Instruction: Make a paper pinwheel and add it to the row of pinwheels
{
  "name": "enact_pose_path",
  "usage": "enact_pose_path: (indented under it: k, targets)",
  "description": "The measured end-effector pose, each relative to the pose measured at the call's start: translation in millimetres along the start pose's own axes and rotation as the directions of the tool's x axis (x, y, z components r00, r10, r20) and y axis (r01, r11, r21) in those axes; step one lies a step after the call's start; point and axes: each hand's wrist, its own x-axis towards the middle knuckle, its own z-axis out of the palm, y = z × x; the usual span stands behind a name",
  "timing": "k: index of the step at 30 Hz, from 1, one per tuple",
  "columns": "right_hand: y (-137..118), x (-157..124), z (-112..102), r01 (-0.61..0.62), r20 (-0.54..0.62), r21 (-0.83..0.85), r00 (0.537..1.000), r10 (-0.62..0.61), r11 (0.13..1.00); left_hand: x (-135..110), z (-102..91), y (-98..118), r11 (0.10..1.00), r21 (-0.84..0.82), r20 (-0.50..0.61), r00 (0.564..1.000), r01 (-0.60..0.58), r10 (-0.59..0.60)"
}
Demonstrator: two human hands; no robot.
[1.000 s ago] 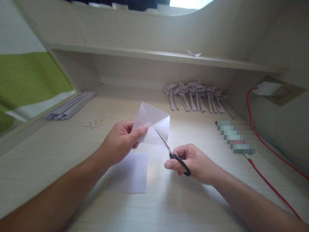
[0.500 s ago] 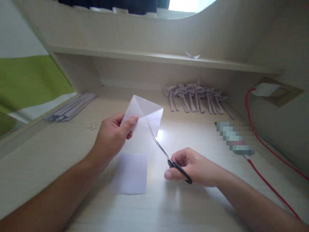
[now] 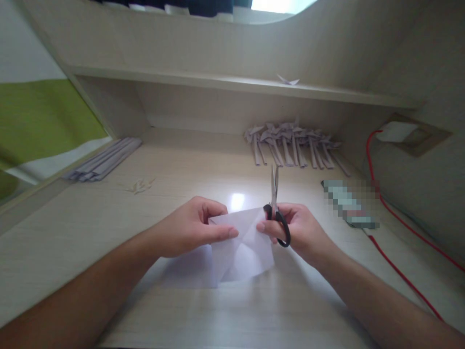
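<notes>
Between my hands is a creased square of white paper [image 3: 250,259], held low over the table. My left hand [image 3: 196,225] pinches its left side, thumb on top and fingers behind. My right hand [image 3: 298,230] has a pair of black-handled scissors [image 3: 276,218] hooked on it, with the slightly parted blades pointing away from me. The right thumb also presses on the paper's upper right corner. A second sheet of white paper [image 3: 187,269] lies flat on the table, partly covered by my left hand and the held square.
Several paper pinwheels on rolled sticks [image 3: 290,145] lie at the back right. A stack of paper sticks [image 3: 105,160] lies at the left, near small pale pieces [image 3: 140,185]. A blurred-out phone-like device [image 3: 348,206] and a red cable [image 3: 403,278] are at right. A folded paper [image 3: 288,81] rests on the shelf.
The paper square has come down and nearer, turned in my left hand. My right hand has risen to its corner, and the scissors have swung from pointing at the paper to pointing away.
</notes>
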Motion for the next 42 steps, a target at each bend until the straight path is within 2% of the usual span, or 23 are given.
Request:
enact_pose_path:
  k: [2, 4, 6, 11, 15, 18, 20, 23, 26, 29, 33, 42]
  targets:
    - [3, -1, 2, -0.006, 0.041, 0.003, 0.999, 0.005, 1.0, 4, 1.1, -2, 0.999, -0.03, -0.072, 0.997, -0.034, 0.032]
    - [5, 0, 2, 0.018, 0.007, 0.021, 1.0, -0.018, 1.0, 8, 1.2, -3, 0.993, -0.079, -0.163, 0.984, -0.083, 0.069]
    - [8, 1, 1, 0.051, -0.051, 0.063, 0.998, -0.048, 0.997, 10, 1.2, -4, 0.988, -0.129, -0.193, 0.979, -0.09, 0.064]
    - [12, 5, -1, 0.104, -0.155, 0.202, 0.985, -0.073, 0.974, 8, 4.4, -2, 0.999, -0.037, -0.048, 0.999, 0.004, -0.006]
    - [14, 8, -2, 0.091, -0.16, 0.23, 0.986, -0.055, 0.969, 6, 6.4, 1, 0.999, -0.046, -0.022, 1.0, -0.008, 0.007]
    - [14, 9, -1, 0.037, -0.094, 0.184, 0.995, -0.02, 0.982, 7, 4.8, 1, 0.996, -0.079, -0.109, 0.994, -0.034, 0.026]
    - [14, 9, -1, -0.019, -0.015, 0.113, 1.0, 0.021, 0.993, 9, 1.9, 0, 0.993, -0.096, -0.238, 0.97, -0.07, 0.045]
    - [12, 6, 1, -0.108, 0.119, -0.036, 0.987, 0.112, 0.993, 11, -4.5, -3, 0.987, -0.091, -0.449, 0.89, -0.133, 0.078]
    - [9, 2, 2, -0.161, 0.276, -0.116, 0.943, 0.188, 0.98, 11, -9.8, -5, 0.974, -0.107, -0.546, 0.831, -0.199, 0.11]
    - [6, -1, 3, -0.177, 0.356, -0.145, 0.908, 0.218, 0.973, 10, -11.3, -6, 0.968, -0.106, -0.556, 0.82, -0.228, 0.133]
    - [4, -3, 4, -0.215, 0.387, -0.137, 0.887, 0.252, 0.967, 10, -9.5, -6, 0.97, -0.077, -0.552, 0.819, -0.232, 0.153]
    - [5, -3, 5, -0.216, 0.386, -0.136, 0.887, 0.253, 0.967, 9, -7.8, -5, 0.974, -0.041, -0.517, 0.839, -0.224, 0.171]
